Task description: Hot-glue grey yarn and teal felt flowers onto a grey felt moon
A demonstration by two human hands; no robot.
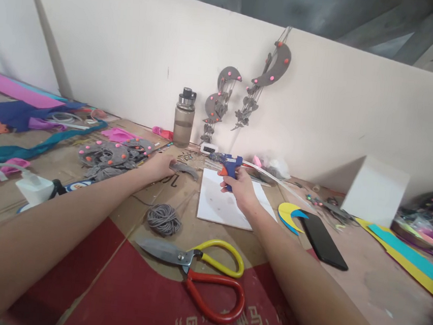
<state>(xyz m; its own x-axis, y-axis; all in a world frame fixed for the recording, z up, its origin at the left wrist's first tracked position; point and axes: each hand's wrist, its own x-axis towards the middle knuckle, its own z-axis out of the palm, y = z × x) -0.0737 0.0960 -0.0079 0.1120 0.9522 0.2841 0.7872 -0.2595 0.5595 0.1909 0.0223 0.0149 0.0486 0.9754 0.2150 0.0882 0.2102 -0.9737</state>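
Observation:
My right hand (pixel 242 186) is wrapped round the handle of a blue glue gun (pixel 230 165) with an orange trigger; a long pale glue stick (pixel 269 173) runs out of its back. Under it lies a white sheet (pixel 219 209). My left hand (pixel 161 167) is closed on the end of a grey crescent piece (pixel 186 170), held low over the cardboard. Nearer to me is a wound bundle of grey cord (pixel 164 219). In front of that lie large scissors (pixel 188 257) with one yellow and one red handle, blades closed.
Grey crescents with coloured dots (pixel 110 155) are piled at the left, near a white plug (pixel 35 187). A water bottle (pixel 184 118) stands by the wall, where finished-looking crescent strings (pixel 277 68) hang. A black phone (pixel 324 239) and yellow crescent (pixel 286 211) lie right.

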